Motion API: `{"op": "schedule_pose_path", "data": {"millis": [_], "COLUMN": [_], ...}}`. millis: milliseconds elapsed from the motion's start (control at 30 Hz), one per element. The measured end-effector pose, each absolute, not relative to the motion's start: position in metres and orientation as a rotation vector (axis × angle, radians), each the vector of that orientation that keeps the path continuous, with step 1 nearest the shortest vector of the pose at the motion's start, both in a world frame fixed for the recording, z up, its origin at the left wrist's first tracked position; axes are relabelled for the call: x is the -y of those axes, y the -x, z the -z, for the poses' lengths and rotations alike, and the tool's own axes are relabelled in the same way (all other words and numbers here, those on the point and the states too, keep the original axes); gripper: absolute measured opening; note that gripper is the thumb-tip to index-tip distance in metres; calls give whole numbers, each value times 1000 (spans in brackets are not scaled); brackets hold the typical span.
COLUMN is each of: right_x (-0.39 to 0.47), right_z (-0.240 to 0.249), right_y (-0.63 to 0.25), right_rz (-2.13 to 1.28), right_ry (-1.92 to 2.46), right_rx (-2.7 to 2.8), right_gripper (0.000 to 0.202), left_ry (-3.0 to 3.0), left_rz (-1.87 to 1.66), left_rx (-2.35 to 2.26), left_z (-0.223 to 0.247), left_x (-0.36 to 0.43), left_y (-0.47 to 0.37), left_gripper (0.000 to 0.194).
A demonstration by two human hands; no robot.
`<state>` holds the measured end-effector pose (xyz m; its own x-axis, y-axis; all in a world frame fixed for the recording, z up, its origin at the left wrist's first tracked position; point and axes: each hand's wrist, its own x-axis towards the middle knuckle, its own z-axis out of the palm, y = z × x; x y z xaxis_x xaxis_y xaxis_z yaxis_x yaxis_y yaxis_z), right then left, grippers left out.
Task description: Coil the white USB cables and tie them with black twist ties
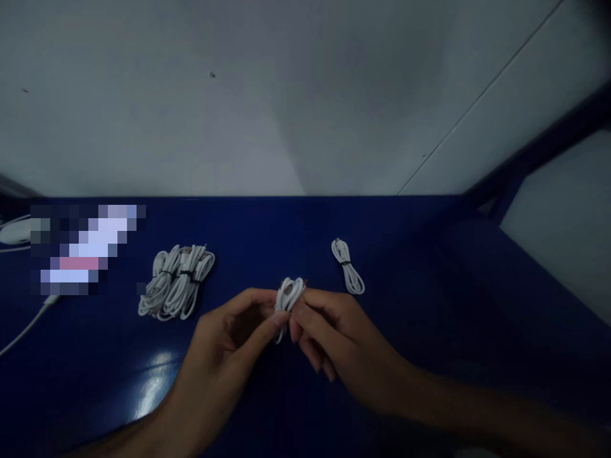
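A coiled white cable point(289, 294) is held up between both hands over the blue table. My left hand point(233, 337) pinches its left side between thumb and fingers. From the right, my right hand point(329, 327) grips the same coil with thumb and forefinger, its other fingers curled below. The lower end of the coil is partly hidden by the fingers. To the left lies a pile of white cables point(176, 283), bundled with black ties. Behind my right hand, a single tied white cable point(347, 266) rests on the table.
The blue table point(267, 235) meets a pale wall point(238, 114) at the back. At the far left are a pixelated bright object point(95, 245) with a white cord point(28, 327) and a white device point(14, 232). A dark blue frame point(525, 159) stands at the right.
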<state>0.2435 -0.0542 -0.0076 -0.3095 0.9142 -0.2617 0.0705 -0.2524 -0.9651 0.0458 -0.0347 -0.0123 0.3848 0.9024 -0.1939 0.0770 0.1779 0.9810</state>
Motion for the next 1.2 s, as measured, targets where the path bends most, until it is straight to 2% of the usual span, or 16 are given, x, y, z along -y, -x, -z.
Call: {"op": "schedule_pose_path", "data": {"millis": [233,367,600,1000,1200], "right_x": [47,45,44,49,51], "right_z": [9,11,11,3,8], "right_y": [-246,-247,-247,-244,-241], "right_rz": [-1701,-1689,-1622,-1562,-1512], "right_ry": [1242,1246,1287,1303,1295], "right_rx": [1255,1275,1320,1362,1346], "right_gripper": [35,31,22,31,30], "left_ry": [-1290,-1305,-1324,-1279,-1184], "left_rz": [-763,-739,-639,-482,-571], "left_rx": [-1025,-1037,-984,-893,-948], "left_z": [6,8,9,2,-1], "left_x": [34,34,33,41,46], "left_y": [-50,-49,-44,-47,-50], "left_gripper": [15,19,16,31,30]}}
